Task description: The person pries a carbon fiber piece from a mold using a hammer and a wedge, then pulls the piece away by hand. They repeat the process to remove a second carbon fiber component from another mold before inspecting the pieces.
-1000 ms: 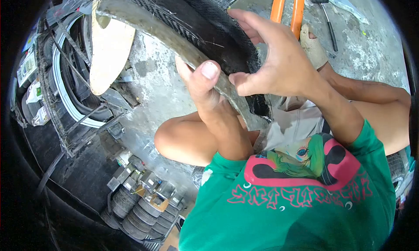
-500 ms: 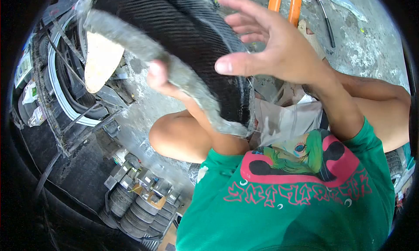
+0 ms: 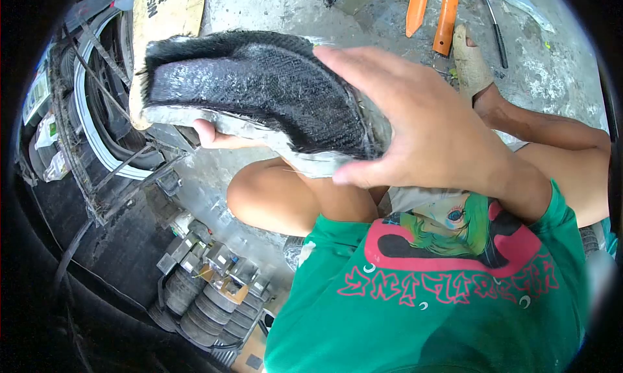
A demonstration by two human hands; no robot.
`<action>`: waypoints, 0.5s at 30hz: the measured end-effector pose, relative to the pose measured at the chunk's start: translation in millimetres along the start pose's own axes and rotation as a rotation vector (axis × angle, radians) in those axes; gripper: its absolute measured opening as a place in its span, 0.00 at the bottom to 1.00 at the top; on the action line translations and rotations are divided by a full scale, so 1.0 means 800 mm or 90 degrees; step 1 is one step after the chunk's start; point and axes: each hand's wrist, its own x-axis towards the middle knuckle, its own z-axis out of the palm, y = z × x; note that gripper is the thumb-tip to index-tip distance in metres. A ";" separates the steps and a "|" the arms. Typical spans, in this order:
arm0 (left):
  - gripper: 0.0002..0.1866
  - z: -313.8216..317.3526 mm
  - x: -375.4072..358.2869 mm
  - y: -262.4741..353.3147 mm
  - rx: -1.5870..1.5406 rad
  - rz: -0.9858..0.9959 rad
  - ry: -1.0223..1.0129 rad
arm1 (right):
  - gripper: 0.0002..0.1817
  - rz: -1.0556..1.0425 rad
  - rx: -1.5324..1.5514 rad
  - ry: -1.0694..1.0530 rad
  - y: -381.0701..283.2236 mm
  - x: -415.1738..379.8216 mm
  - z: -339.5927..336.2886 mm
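Note:
A curved piece of cut tyre [image 3: 259, 94], black and corded on top with a grey cut edge below, is held flat in front of me. My left hand [image 3: 217, 138] grips it from underneath; only the fingers show below the grey edge. My right hand [image 3: 422, 126] lies over the tyre piece's right end, palm down, fingers spread along it and thumb at the lower edge. Bare knees and a green printed shirt are below the hands.
On the concrete floor [image 3: 272, 10] at the top lie orange-handled cutters [image 3: 433, 13] and a dark-handled tool [image 3: 492, 16]. A pale board [image 3: 165, 16] leans top left. Stacked tyres and a metal rack [image 3: 97, 120] stand left; small ribbed parts [image 3: 207, 295] lie below.
The tyre piece has been turned down from a steep tilt to nearly level. My right hand went from open beside it to resting on its right end. My left hand shifted underneath.

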 end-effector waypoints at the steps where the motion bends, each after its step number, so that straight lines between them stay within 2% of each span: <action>1: 0.36 -0.003 0.004 0.000 0.006 0.011 0.000 | 0.51 0.001 0.000 -0.003 -0.001 0.001 0.000; 4: 0.36 -0.011 0.016 -0.001 0.026 0.036 -0.001 | 0.48 0.004 -0.015 -0.043 -0.001 0.003 -0.001; 9: 0.34 -0.025 0.032 -0.003 0.060 0.082 0.006 | 0.40 -0.081 -0.056 0.034 0.003 -0.004 0.004; 15: 0.33 -0.046 0.049 -0.011 0.104 0.139 0.026 | 0.39 -0.080 -0.018 0.031 0.017 0.001 -0.003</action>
